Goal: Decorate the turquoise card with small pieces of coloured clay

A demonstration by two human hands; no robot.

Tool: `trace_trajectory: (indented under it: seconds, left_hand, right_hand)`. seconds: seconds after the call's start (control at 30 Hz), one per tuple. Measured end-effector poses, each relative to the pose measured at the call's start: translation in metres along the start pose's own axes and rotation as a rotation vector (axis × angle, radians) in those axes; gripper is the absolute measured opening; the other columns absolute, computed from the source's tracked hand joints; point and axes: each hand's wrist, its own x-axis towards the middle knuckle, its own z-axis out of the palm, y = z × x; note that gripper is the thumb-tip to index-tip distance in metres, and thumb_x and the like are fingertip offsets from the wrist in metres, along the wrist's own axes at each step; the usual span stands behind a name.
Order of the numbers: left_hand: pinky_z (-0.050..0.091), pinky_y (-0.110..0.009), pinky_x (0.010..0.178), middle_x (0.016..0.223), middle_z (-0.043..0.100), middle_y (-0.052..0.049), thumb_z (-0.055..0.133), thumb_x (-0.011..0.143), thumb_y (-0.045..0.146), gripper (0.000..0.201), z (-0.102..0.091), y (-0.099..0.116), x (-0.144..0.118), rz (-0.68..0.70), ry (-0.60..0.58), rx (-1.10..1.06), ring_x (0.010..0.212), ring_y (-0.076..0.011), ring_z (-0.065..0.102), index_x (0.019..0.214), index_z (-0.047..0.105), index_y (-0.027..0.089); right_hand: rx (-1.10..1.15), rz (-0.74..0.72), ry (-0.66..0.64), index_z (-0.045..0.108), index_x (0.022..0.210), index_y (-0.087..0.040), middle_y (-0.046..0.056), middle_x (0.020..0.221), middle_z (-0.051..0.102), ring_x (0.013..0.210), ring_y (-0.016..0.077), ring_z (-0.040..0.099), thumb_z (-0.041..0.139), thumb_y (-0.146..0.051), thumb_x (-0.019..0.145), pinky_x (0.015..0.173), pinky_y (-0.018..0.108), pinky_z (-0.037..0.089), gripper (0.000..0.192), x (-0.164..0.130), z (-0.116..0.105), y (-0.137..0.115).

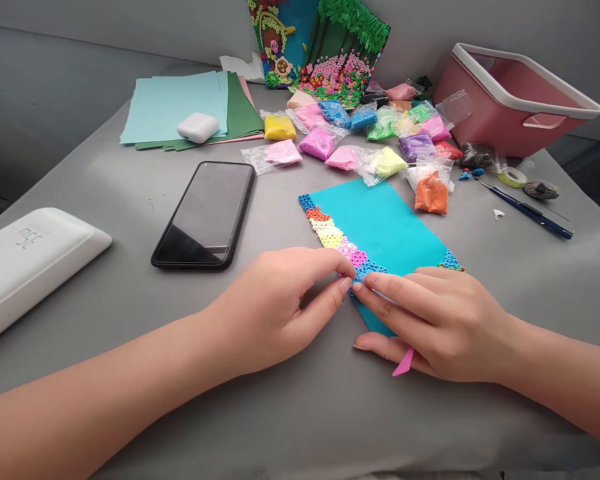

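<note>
L hand [275, 303] and R hand [437, 320] met at the near-left edge of the teal sheet [380, 223], w/ fingertips touching over the blue end of the clay strip [337, 240]. L hand was loosely curled, thumb and forefinger pinched together on a small blue bit at the sheet's edge; couldn't tell if the bit was loose or already stuck down. R hand lay mostly flat on the sheet, forefinger pressing at the same spot, and a pink tool [404, 363] poked out under its lower fingers, apparently tucked there rather than gripped.

The sheet sat mid-table, tilted, its near corner under the R hand. The strip ran along its left edge: blue, orange, yellow, pink, then blue. A second blue patch [450, 260] sat by the R knuckles.

Risks, as a guess:
- Pressing too hard could flatten the ring texture of the soft clay.
- R palm resting on the sheet could smear the patch by the knuckles.
- The tucked tool could gouge the sheet or drop.
- The sheet looked light, so a sideways push could slide it toward the phone [205, 213].

Clay bags [320, 143] and a pink bin [517, 100] stood well apart, further back.
</note>
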Motion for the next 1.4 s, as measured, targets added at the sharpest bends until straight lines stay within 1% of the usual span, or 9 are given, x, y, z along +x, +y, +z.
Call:
trace_trajectory:
  seconds: [0.17,0.3,0.37,0.43,0.53,0.6,0.7,0.93,1.4]
  left_hand:
    - [0.042,-0.022,0.058,0.07,0.065,0.006,0.053,0.099,0.015,0.018,-0.001,0.001,0.0,-0.016,-0.03,0.022,0.051,-0.0087,0.046,0.101,0.07,0.019]
    - [0.043,-0.022,0.059,0.072,0.067,0.005,0.053,0.099,0.014,0.018,-0.001,0.0,-0.001,-0.002,-0.014,0.006,0.051,-0.0082,0.046,0.103,0.07,0.018]
    - [0.043,-0.022,0.058,0.074,0.067,0.005,0.051,0.099,0.013,0.02,0.001,-0.002,-0.002,0.013,0.001,0.022,0.052,-0.0085,0.047,0.107,0.069,0.018]
    - [0.043,-0.022,0.059,0.077,0.069,0.004,0.05,0.1,0.013,0.023,0.002,-0.004,-0.003,0.049,0.005,0.068,0.056,-0.0099,0.051,0.112,0.068,0.018]
    - [0.044,-0.024,0.063,0.081,0.071,0.001,0.047,0.1,0.01,0.028,0.003,-0.006,-0.005,0.13,0.001,0.144,0.067,-0.0132,0.058,0.118,0.067,0.016]
    - [0.044,-0.024,0.064,0.083,0.071,-0.001,0.044,0.099,0.007,0.032,0.002,-0.005,-0.007,0.152,-0.026,0.17,0.069,-0.0135,0.059,0.121,0.066,0.015]
    - [0.045,-0.023,0.065,0.086,0.071,-0.001,0.042,0.099,0.005,0.036,-0.001,-0.002,-0.008,0.127,-0.085,0.177,0.07,-0.0123,0.06,0.125,0.064,0.016]
    - [0.048,-0.023,0.071,0.094,0.075,-0.003,0.041,0.098,0.004,0.036,-0.004,0.003,-0.008,0.115,-0.102,0.146,0.076,-0.0132,0.064,0.122,0.064,0.017]
    - [0.047,-0.023,0.071,0.097,0.075,-0.004,0.041,0.097,0.004,0.037,-0.003,0.001,-0.008,0.11,-0.12,0.132,0.075,-0.0129,0.063,0.123,0.065,0.015]
  right_hand:
    - [-0.036,0.013,-0.017,0.072,0.105,-0.008,0.01,0.102,0.079,0.067,0.0176,0.069,0.06,-0.044,0.103,0.053,0.036,0.051,0.038,0.001,-0.002,-0.001]
    - [-0.002,0.039,0.042,0.069,0.115,-0.008,0.013,0.106,0.075,0.072,0.0177,0.068,0.059,-0.037,0.104,0.06,0.035,0.055,0.032,-0.002,-0.004,0.0]
    - [0.109,0.085,0.109,0.068,0.117,-0.009,0.016,0.11,0.07,0.088,0.0213,0.07,0.045,-0.03,0.109,0.073,0.037,0.059,0.031,-0.004,-0.007,0.001]
    - [0.269,0.146,0.206,0.067,0.112,-0.013,0.016,0.107,0.064,0.098,0.0247,0.068,0.028,-0.034,0.112,0.084,0.043,0.059,0.045,-0.005,-0.009,0.003]
    - [0.517,0.282,0.273,0.063,0.094,-0.02,0.008,0.083,0.06,0.08,0.0213,0.065,0.022,-0.047,0.112,0.077,0.042,0.058,0.053,-0.004,-0.01,0.006]
    - [0.642,0.375,0.226,0.059,0.087,-0.02,0.003,0.072,0.057,0.067,0.0162,0.059,0.034,-0.043,0.111,0.065,0.034,0.054,0.042,-0.002,-0.009,0.006]
    - [0.729,0.408,0.169,0.059,0.085,-0.019,0.001,0.07,0.059,0.063,0.0122,0.056,0.045,-0.035,0.11,0.059,0.027,0.048,0.033,0.001,-0.008,0.006]
    - [0.721,0.356,0.09,0.055,0.079,-0.02,0.0,0.064,0.058,0.065,0.0129,0.056,0.042,-0.031,0.111,0.064,0.027,0.048,0.036,0.004,-0.005,0.005]
    - [0.643,0.315,0.074,0.056,0.082,-0.02,0.0,0.066,0.06,0.064,0.0117,0.053,0.044,-0.028,0.111,0.064,0.026,0.046,0.032,0.006,-0.003,0.004]
